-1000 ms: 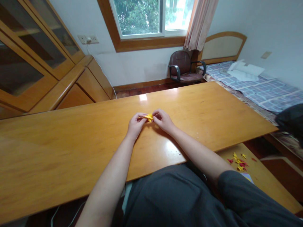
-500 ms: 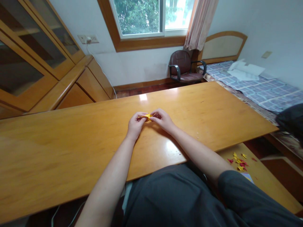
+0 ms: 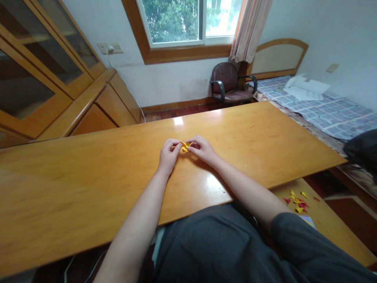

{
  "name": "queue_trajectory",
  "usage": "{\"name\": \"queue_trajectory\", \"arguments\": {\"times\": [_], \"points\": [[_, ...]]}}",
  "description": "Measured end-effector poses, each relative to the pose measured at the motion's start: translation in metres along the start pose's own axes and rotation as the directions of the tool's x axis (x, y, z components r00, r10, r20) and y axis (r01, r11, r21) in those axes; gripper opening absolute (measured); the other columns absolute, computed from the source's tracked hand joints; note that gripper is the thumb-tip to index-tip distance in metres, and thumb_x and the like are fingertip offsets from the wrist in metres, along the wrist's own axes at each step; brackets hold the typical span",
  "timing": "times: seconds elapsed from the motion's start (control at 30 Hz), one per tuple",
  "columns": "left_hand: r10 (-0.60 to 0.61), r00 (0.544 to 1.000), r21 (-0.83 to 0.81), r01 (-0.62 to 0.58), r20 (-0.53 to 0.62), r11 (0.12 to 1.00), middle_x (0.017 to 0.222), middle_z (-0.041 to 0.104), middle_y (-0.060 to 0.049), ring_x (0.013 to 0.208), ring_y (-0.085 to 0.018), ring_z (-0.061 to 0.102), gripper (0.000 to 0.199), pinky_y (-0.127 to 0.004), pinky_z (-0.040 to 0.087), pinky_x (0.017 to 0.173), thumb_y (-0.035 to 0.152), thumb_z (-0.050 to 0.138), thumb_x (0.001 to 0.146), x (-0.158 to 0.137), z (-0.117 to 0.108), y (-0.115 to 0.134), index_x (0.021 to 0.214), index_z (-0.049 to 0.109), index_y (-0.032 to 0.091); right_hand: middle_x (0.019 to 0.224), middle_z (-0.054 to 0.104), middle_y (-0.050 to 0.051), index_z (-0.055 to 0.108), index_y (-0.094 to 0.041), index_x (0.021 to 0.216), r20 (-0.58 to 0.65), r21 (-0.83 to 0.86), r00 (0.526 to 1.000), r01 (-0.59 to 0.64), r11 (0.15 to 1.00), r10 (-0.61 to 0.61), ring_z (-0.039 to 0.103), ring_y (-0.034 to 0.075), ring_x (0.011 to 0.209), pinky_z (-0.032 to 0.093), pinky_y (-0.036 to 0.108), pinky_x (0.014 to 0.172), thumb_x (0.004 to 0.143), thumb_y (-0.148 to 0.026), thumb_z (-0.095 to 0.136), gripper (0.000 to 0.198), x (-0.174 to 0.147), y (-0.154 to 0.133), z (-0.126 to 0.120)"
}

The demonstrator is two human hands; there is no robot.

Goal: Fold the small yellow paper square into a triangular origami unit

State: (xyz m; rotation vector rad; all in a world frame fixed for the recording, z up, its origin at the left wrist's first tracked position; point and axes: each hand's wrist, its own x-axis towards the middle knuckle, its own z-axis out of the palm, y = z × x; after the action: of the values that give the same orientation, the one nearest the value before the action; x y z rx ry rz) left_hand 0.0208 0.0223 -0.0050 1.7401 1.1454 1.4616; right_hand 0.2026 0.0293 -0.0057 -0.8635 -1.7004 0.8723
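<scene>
Between my two hands is a small folded yellow paper piece (image 3: 185, 147), held just above the wooden table (image 3: 88, 177). My left hand (image 3: 169, 154) pinches its left side between thumb and fingers. From the other side, my right hand (image 3: 204, 149) grips its right end, fingers closed. Parts of the paper are hidden behind the fingertips, and its exact folded shape is too small to make out.
On a lower wooden surface (image 3: 330, 220) at the right lie several small yellow and red folded paper pieces (image 3: 299, 201). Beyond the table stand a brown armchair (image 3: 225, 80), a bed (image 3: 321, 112) with a checked sheet and a glass-door cabinet (image 3: 76, 102).
My left fingertips have shifted slightly on the yellow paper, and more of its folded points now shows between the hands. My arms stay in nearly the same place.
</scene>
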Motion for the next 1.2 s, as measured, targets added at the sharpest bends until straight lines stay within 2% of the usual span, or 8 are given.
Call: {"name": "queue_trajectory", "arguments": {"times": [0.1,0.33,0.53,0.8,1.03,1.2], "points": [[0.073,0.997,0.131,-0.07,-0.015,0.989,0.085,0.061,-0.002,0.082,-0.014,0.058,0.012,-0.026,0.049,0.074,0.031,0.063,0.085,0.0,-0.001,0.003,0.083,0.067,0.019,0.093,0.061,0.004,0.07,-0.018,0.098,0.008,-0.025,1.0,0.026,0.999,-0.026,0.058,0.014,0.08,0.048,0.027,0.072,0.082,-0.03,0.067,0.021,0.0,-0.001,-0.001],[0.103,0.995,0.25,-0.101,0.005,0.963,0.077,0.061,-0.001,0.073,-0.014,0.057,0.014,-0.026,0.045,0.07,0.031,0.061,0.087,-0.002,-0.001,0.013,0.08,0.066,0.019,0.093,0.059,0.004,0.07,-0.018,0.097,0.037,0.024,0.999,-0.008,1.0,0.007,0.058,0.015,0.083,0.048,0.028,0.075,0.084,-0.035,0.064,0.023,0.0,-0.003,-0.001],[-0.018,0.999,0.11,0.015,0.03,0.994,0.072,0.062,0.0,0.057,-0.012,0.058,0.017,-0.025,0.046,0.06,0.035,0.061,0.086,-0.004,0.003,0.012,0.082,0.067,0.019,0.081,0.059,0.001,0.066,-0.017,0.081,0.041,0.111,0.989,-0.149,0.983,0.145,0.056,0.013,0.077,0.047,0.026,0.072,0.085,-0.049,0.06,0.033,0.001,-0.001,0.0],[-0.077,0.997,0.06,0.075,0.023,0.995,0.07,0.067,0.0,0.058,-0.013,0.064,0.018,-0.025,0.051,0.062,0.036,0.064,0.084,-0.005,0.007,0.01,0.085,0.066,0.018,0.079,0.062,0.0,0.066,-0.017,0.084,0.055,0.23,0.966,-0.258,0.938,0.252,0.056,0.013,0.075,0.046,0.026,0.072,0.079,-0.054,0.065,0.037,0.001,0.005,0.003],[-0.132,0.99,-0.037,0.134,0.051,0.99,0.073,0.068,-0.001,0.059,-0.014,0.067,0.019,-0.025,0.054,0.061,0.036,0.066,0.082,-0.005,0.009,0.01,0.085,0.064,0.017,0.082,0.064,0.002,0.069,-0.018,0.083,0.033,0.204,0.976,-0.218,0.954,0.216,0.059,0.014,0.078,0.047,0.028,0.076,0.077,-0.048,0.07,0.031,0.001,0.006,0.002],[-0.157,0.986,-0.047,0.16,0.057,0.986,0.072,0.068,-0.001,0.059,-0.015,0.068,0.019,-0.025,0.055,0.058,0.037,0.065,0.082,-0.006,0.008,0.012,0.083,0.063,0.017,0.081,0.065,0.002,0.07,-0.017,0.082,0.031,0.175,0.98,-0.197,0.965,0.195,0.06,0.015,0.079,0.048,0.029,0.077,0.076,-0.046,0.071,0.03,0.002,0.006,0.003]]}}
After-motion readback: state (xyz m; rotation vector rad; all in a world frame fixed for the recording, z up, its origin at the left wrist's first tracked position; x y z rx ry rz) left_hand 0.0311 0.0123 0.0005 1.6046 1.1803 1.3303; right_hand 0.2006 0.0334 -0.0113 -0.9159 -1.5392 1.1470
